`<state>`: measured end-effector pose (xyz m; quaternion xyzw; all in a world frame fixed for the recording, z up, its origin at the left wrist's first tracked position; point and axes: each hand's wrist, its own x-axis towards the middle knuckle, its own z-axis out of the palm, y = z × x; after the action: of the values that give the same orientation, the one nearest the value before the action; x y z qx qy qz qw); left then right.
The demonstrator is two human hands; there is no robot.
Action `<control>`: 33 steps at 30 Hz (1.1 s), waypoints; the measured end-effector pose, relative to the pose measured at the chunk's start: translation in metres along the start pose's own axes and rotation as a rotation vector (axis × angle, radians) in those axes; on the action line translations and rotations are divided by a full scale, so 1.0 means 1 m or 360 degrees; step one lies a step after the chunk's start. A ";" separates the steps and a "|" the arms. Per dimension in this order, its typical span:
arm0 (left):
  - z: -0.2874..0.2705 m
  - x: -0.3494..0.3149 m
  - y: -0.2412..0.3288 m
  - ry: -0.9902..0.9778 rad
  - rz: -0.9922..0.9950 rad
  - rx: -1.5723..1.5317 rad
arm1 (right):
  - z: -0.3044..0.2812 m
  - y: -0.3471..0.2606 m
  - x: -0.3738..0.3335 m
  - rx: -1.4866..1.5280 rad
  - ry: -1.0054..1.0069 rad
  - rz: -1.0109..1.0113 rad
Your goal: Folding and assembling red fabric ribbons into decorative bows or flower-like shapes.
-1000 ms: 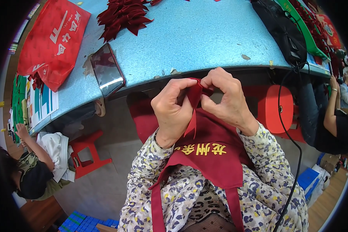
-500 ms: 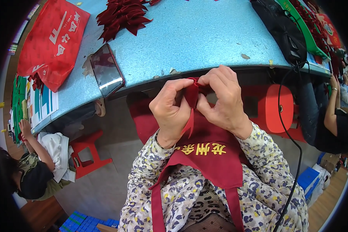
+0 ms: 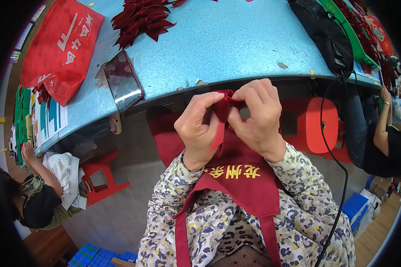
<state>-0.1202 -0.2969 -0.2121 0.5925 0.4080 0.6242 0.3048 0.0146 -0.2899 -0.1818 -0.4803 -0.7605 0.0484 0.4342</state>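
Between my hands, just off the table's near edge, is a dark red ribbon bow (image 3: 223, 109) with one tail hanging down over my apron. My left hand (image 3: 198, 122) pinches its left side between thumb and fingers. On the other side my right hand (image 3: 259, 118) grips a loop of it, fingers curled and thumb pressed in. The knot in the middle is partly covered by my fingertips. A pile of finished-looking dark red bows (image 3: 142, 21) lies at the far side of the blue table (image 3: 218, 44).
A phone (image 3: 122, 82) lies at the table's left edge, beside a red bag (image 3: 62, 49). At the right are a black bag (image 3: 323, 33), a hanging black cable (image 3: 332, 147) and a red stool (image 3: 321, 124). Other people sit at both sides.
Both hands keep hold of the ribbon. My right hand has shifted slightly down and right, drawing out the loop on its side, and the hanging tail has swung a little.
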 end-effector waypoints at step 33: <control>0.001 0.003 0.013 -0.0091 0.0342 -0.0219 | -0.065 0.000 0.024 0.0505 -0.0468 0.0077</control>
<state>-0.1187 -0.3002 -0.1991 0.6281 0.2895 0.6626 0.2874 0.0562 -0.2941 -0.1273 -0.4117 -0.7869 0.2475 0.3874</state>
